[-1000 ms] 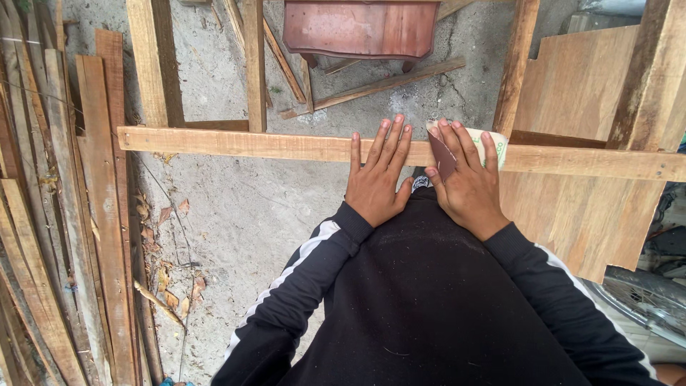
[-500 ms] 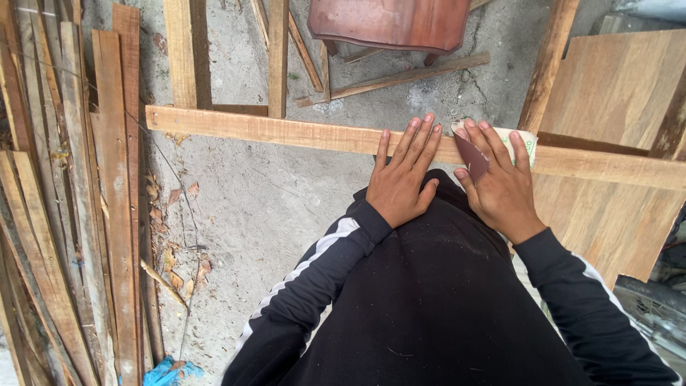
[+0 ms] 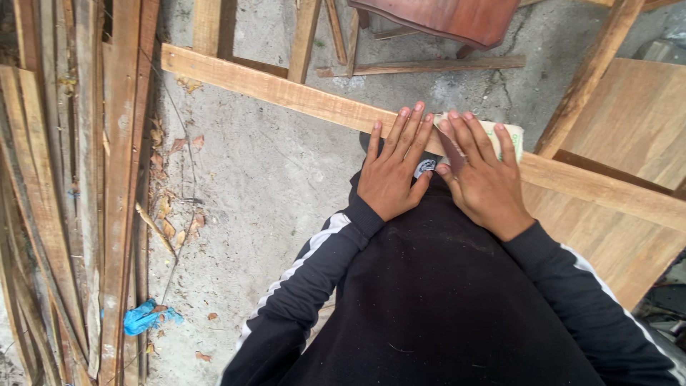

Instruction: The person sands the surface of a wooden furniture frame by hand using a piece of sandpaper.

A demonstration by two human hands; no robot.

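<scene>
- Left hand (image 3: 391, 175) laid flat, fingers spread, on wood plank (image 3: 300, 93); nothing gripped.
- Right hand (image 3: 484, 179) pressed flat on pale sandpaper sheet (image 3: 513, 134), atop plank.
- Bare concrete floor (image 3: 264, 186) left of hands.

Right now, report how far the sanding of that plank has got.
In hand: both hands lie flat on the long plank, the right hand pressing a pale sheet of sandpaper onto it, the left hand beside it. Done: cannot be judged; the wood looks alike along its length. Left: the stretch toward the plank's far left end lies bare.
</scene>
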